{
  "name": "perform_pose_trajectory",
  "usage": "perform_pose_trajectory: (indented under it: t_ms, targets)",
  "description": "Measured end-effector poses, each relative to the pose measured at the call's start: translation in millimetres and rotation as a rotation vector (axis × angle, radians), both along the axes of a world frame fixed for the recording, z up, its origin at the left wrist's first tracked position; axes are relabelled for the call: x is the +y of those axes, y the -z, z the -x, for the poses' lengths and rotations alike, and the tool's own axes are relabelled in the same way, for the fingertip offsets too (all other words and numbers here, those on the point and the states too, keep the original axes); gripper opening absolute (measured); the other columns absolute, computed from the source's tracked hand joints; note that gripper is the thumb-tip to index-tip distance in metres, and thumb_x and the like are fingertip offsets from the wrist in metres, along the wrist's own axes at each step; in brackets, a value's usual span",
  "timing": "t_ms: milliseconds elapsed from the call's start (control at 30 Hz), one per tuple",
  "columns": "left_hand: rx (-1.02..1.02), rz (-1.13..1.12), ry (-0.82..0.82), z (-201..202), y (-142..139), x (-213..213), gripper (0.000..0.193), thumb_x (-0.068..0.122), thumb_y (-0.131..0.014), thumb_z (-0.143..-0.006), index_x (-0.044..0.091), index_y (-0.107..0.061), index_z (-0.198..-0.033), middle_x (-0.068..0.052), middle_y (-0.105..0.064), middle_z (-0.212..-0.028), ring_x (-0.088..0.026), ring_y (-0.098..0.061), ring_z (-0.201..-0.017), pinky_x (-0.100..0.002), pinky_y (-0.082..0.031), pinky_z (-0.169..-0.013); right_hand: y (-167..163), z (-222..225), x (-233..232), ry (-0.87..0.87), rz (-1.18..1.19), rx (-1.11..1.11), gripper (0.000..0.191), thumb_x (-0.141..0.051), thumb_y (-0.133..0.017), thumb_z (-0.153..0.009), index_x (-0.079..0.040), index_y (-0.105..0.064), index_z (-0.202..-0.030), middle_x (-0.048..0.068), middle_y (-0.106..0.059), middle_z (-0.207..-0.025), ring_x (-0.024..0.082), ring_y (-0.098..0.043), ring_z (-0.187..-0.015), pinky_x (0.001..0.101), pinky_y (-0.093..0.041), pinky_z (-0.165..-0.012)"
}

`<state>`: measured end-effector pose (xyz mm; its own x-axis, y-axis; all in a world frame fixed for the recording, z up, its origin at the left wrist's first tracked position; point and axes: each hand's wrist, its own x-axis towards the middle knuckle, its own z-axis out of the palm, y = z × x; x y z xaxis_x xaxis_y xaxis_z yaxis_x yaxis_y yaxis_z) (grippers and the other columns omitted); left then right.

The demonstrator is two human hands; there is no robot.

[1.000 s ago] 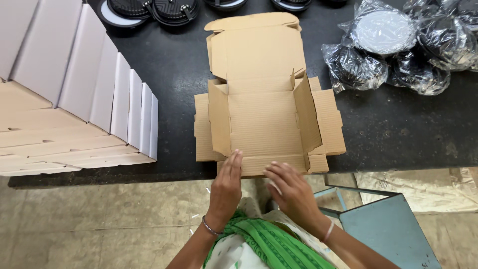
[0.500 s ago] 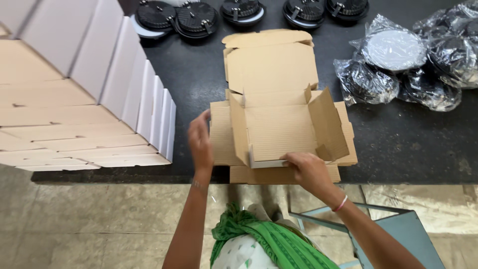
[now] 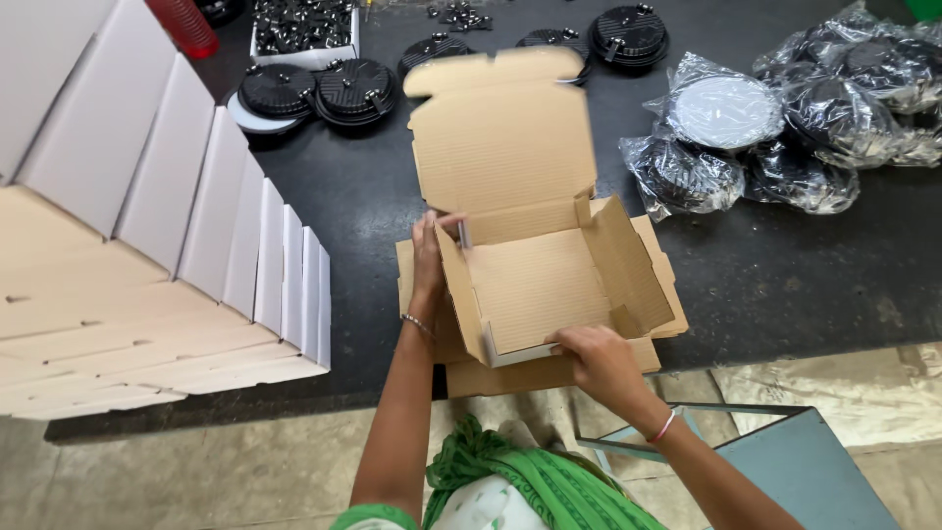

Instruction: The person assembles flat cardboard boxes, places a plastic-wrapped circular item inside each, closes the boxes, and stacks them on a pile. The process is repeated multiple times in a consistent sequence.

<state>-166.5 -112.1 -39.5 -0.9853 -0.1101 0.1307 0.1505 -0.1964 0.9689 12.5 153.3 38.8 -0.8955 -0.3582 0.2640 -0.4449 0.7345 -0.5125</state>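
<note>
A brown corrugated cardboard box (image 3: 535, 285) lies half folded on the black table (image 3: 785, 285), lid flap standing up at the back. My left hand (image 3: 429, 257) presses on the box's raised left side wall near its back corner. At the near edge my right hand (image 3: 599, 361) grips the box's front wall. The right side wall leans outward. More flat cardboard lies under the box.
A row of folded white boxes (image 3: 196, 245) stands at the left. Round black parts (image 3: 324, 90) and a white tray of small pieces (image 3: 304, 29) sit at the back. Plastic-wrapped round parts (image 3: 775, 128) lie at the right. A blue stool (image 3: 785, 471) stands below the table edge.
The box went from nearly flat to having its walls raised. My left hand moved from the front edge up along the left wall to its back corner. The right hand stayed at the front.
</note>
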Motion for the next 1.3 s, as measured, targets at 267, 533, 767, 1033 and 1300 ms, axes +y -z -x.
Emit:
perform_pose_trajectory:
  t_ms: [267, 533, 767, 1033, 1300]
  targets:
    - [-0.150, -0.191, 0.026, -29, -21, 0, 0.058, 0.056, -0.050, -0.104, 0.001, -0.054, -0.121, -0.008, -0.067, -0.101, -0.017, -0.064, -0.085, -0.031, -0.055, -0.073, -29, 5, -19, -0.176, -0.268, -0.120, 0.058, 0.005, -0.059, -0.078, -0.021, -0.065, -0.130, 0.005, -0.071, -0.110, 0.030, -0.068, -0.094, 0.0442, -0.052, -0.081]
    - [0.047, 0.076, 0.216, -37, -11, -25, 0.062, 0.050, -0.068, -0.096, 0.011, -0.046, -0.138, -0.008, -0.060, -0.127, -0.017, -0.054, -0.116, -0.030, -0.046, -0.099, -58, 24, -31, -0.501, -0.267, -0.076, 0.061, 0.003, -0.056, -0.083, -0.023, -0.058, -0.138, 0.005, -0.065, -0.122, 0.031, -0.067, -0.100, 0.0427, -0.052, -0.083]
    - [-0.173, 0.169, 0.012, -42, -20, 4, 0.065, 0.033, -0.084, -0.081, -0.005, -0.048, -0.119, -0.017, -0.066, -0.111, -0.022, -0.069, -0.100, -0.037, -0.060, -0.084, -43, 32, -22, -0.454, -0.269, -0.149, 0.043, -0.005, -0.063, -0.082, -0.016, -0.064, -0.123, 0.005, -0.065, -0.121, 0.032, -0.067, -0.096, 0.0438, -0.054, -0.080]
    - [-0.126, 1.023, -0.368, -69, -34, 47, 0.069, 0.044, -0.084, -0.084, -0.009, -0.057, -0.118, -0.027, -0.055, -0.111, -0.044, -0.054, -0.105, -0.051, -0.055, -0.078, -20, 19, -8, -0.159, -0.271, -0.133, 0.025, -0.024, -0.073, -0.081, -0.009, -0.068, -0.101, 0.008, -0.066, -0.099, 0.032, -0.067, -0.094, 0.0457, -0.053, -0.080]
    - [-0.351, 1.124, -0.313, -77, -21, 63, 0.054, 0.034, -0.072, -0.088, -0.006, -0.049, -0.117, -0.023, -0.050, -0.123, -0.045, -0.056, -0.111, -0.054, -0.056, -0.076, -9, 17, -1, -0.243, -0.190, -0.037, 0.019, -0.022, -0.071, -0.081, -0.010, -0.070, -0.095, 0.008, -0.066, -0.093, 0.029, -0.065, -0.094, 0.0444, -0.050, -0.080]
